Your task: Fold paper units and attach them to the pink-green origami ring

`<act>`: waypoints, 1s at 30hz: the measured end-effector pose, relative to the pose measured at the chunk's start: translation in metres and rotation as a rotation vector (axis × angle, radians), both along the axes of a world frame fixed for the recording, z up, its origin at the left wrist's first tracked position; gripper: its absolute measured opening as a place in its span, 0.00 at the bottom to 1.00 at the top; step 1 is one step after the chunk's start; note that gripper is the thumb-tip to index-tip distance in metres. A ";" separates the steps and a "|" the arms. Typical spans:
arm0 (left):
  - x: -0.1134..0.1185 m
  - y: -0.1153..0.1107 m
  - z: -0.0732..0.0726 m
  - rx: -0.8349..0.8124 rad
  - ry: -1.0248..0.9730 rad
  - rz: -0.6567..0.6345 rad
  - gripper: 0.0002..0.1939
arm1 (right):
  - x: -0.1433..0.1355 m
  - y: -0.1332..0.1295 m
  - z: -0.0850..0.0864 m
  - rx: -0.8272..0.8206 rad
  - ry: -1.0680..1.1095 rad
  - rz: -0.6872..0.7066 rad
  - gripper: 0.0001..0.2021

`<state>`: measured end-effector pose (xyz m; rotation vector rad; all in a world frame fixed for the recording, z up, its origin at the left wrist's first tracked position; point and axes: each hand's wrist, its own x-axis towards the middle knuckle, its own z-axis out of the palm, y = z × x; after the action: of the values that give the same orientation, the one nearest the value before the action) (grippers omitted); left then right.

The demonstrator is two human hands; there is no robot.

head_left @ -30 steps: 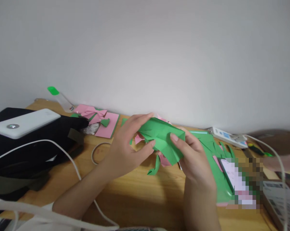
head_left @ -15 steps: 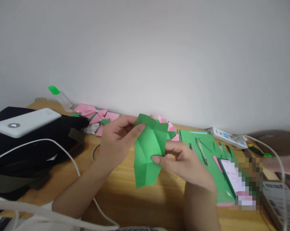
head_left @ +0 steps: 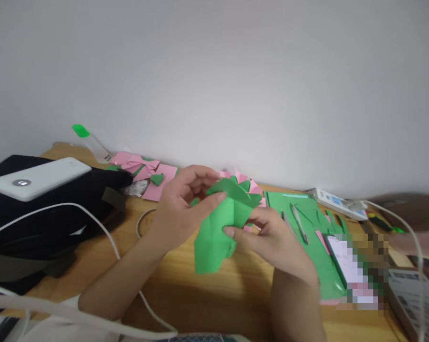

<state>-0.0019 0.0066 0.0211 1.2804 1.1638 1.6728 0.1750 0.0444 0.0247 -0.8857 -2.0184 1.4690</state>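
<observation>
A sheet of green paper (head_left: 214, 232) with several creases is held up over the wooden table, its sides bent inward. My left hand (head_left: 189, 204) pinches its upper left part, thumb in front and fingers behind. On the right edge, my right hand (head_left: 267, 235) grips the paper between thumb and fingers. Behind it stands a folded pink and green paper flower (head_left: 239, 178), partly covered by the sheet and my hands. Pink and green paper pieces (head_left: 160, 183) lie to the left of it.
A white power bank (head_left: 39, 178) rests on a black bag (head_left: 103, 190) at left, with white cables across the front. To the right are a green folder (head_left: 317, 266) with a pen (head_left: 299, 223), a phone (head_left: 342, 256) and a power strip (head_left: 338, 203). Another person's arm (head_left: 410, 242) shows at far right.
The green paper, fairly flat and upright before, is now bent, its top tipping over and its sides folding in along the creases. My left hand has shifted slightly right.
</observation>
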 end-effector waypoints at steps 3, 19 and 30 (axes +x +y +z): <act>0.001 -0.002 0.000 -0.024 -0.004 -0.135 0.21 | -0.004 0.001 0.000 -0.075 0.198 -0.229 0.09; 0.012 -0.003 0.001 -0.104 0.119 -0.127 0.05 | -0.009 -0.005 0.003 -0.166 0.226 -0.368 0.21; 0.006 -0.003 -0.004 0.258 0.893 0.393 0.07 | 0.001 -0.011 0.000 0.937 0.224 -0.856 0.31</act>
<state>0.0041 0.0034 0.0170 2.1973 1.8385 1.5672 0.1761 0.0335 0.0244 -0.8972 -1.5378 0.1009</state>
